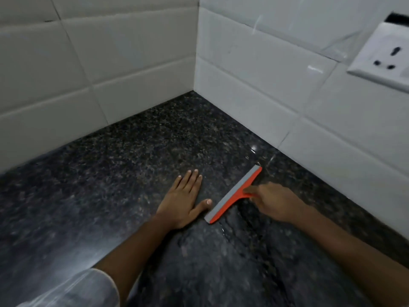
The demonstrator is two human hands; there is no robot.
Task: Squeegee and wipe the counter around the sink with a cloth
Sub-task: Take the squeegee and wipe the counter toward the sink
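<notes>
An orange squeegee with a grey rubber blade lies with its blade on the dark speckled granite counter, running diagonally from near centre to the upper right. My right hand grips its orange handle, with the forefinger stretched along it. My left hand rests flat on the counter just left of the blade, fingers spread, thumb close to the blade's lower end. Streaks of water shine on the stone below and above the blade. No cloth or sink is in view.
White tiled walls meet in a corner behind the counter. A white wall socket sits on the right wall, above the counter. A light sleeve covers my left upper arm at the bottom left.
</notes>
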